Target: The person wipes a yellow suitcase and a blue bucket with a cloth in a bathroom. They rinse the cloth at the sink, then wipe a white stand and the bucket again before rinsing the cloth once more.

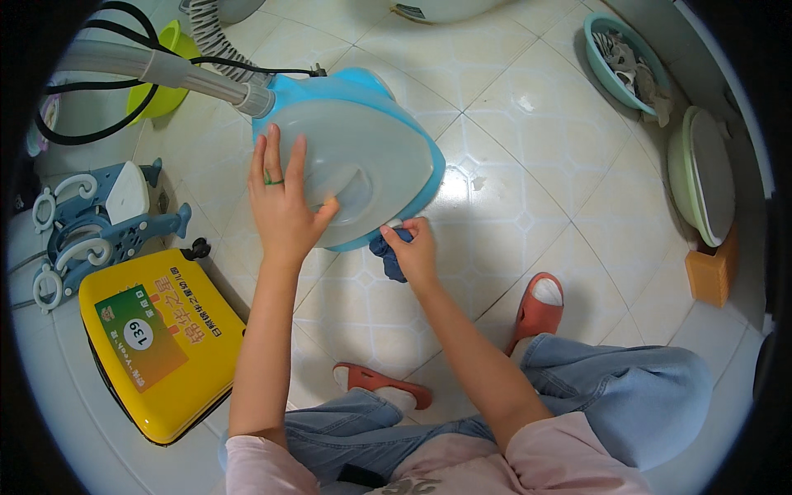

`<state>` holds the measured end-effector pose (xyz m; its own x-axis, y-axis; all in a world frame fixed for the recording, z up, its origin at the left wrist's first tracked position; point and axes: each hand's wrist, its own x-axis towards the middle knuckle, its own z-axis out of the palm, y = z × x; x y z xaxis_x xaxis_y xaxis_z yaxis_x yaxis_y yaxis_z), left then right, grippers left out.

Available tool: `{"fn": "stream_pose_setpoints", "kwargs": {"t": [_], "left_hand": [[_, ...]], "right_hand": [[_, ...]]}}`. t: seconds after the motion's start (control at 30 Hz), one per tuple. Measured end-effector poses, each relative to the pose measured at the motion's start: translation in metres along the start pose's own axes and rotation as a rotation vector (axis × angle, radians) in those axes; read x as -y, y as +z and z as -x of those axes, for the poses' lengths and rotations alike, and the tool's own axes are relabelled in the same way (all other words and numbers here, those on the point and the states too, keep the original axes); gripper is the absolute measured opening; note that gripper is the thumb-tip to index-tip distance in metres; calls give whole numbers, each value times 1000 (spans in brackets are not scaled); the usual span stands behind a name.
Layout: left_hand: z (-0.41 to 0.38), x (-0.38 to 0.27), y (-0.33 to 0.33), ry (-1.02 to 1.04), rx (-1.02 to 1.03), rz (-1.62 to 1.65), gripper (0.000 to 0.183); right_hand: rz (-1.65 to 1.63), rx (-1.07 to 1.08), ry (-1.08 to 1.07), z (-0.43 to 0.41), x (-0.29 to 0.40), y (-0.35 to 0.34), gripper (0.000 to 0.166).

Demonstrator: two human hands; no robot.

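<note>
A blue garment steamer base [435, 164] with a translucent grey water tank [377, 136] rests on the tiled floor. My left hand [281, 192] lies on the tank with fingers spread, a green ring on one finger. At the tank's near edge, my right hand [411, 247] pinches a small pale part, perhaps a cap or latch, and a crumpled dark blue cloth [391, 257] is bunched under its fingers. A metal pole [210, 80] and a ribbed grey hose [216, 37] run from the base to the upper left. The black power cord's plug [317, 70] lies behind the base.
On the left are a yellow suitcase [216, 334], a folded blue and white child's toilet seat ladder [124, 216] and a lime-green basin [161, 102]. To the right are a teal basin [594, 59] with cloths, a pale green basin [687, 179] and an orange container [708, 278]. Red slippers [538, 315] are on my feet.
</note>
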<state>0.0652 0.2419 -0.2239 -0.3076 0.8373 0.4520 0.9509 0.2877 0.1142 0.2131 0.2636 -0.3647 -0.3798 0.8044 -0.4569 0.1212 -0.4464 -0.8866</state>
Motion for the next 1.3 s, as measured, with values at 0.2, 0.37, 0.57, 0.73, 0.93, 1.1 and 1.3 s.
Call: {"fn": "stream_pose_setpoints", "kwargs": {"t": [0.2, 0.37, 0.57, 0.73, 0.93, 1.1, 1.3], "left_hand": [[12, 0, 12, 173, -70, -225, 59], [22, -3, 26, 324, -76, -326, 36], [15, -11, 23, 324, 82, -223, 41], [15, -22, -3, 235, 204, -171, 49], [-12, 10, -20, -530, -351, 316, 60], [-66, 28, -14, -961, -179, 523, 69], [-78, 20, -4, -842, 2, 273, 56]], "right_hand": [[5, 26, 26, -3, -2, -5, 36], [-72, 69, 56, 1, 5, -4, 33], [-81, 115, 23, -3, 4, -8, 30], [-52, 167, 105, -37, 0, -58, 23], [-258, -168, -195, -85, 90, -64, 22], [191, -25, -1065, -109, 182, 47, 22], [369, 431, -547, -145, 165, 50, 26]]}}
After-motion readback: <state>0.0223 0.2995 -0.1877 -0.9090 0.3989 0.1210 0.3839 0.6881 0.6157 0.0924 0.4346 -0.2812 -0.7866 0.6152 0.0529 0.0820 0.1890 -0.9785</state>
